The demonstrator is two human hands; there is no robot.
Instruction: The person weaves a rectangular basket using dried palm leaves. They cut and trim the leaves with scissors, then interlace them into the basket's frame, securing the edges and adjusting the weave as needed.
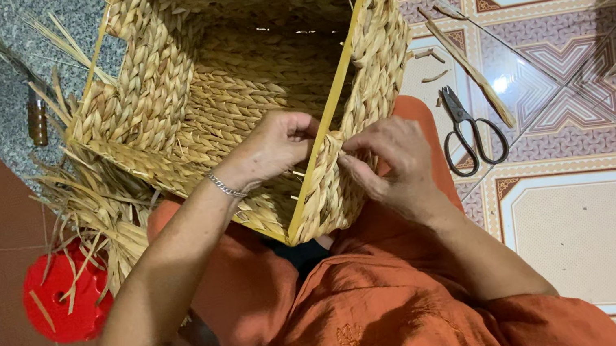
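From your head camera, the woven basket [244,84] rests on your lap, tipped so its open mouth faces you, with a yellow strip running along its right rim. Your left hand [271,147] reaches over the near rim, fingers curled and pinched on the weave just beside that yellow strip. Your right hand [393,163] lies against the outside of the near right corner, its fingertips narrowed on a strand of straw there; the two hands are almost touching. A silver bracelet [225,186] sits on your left wrist.

Loose straw ends [87,208] stick out from the basket's left side and hang over a red round stool [64,298] on the near left floor. To the right, black-handled scissors [469,131] lie on the patterned tile floor [588,227], near your right hand, with a long straw strip [473,73] just beyond them. Your orange garment [364,320] fills the near part of the view.
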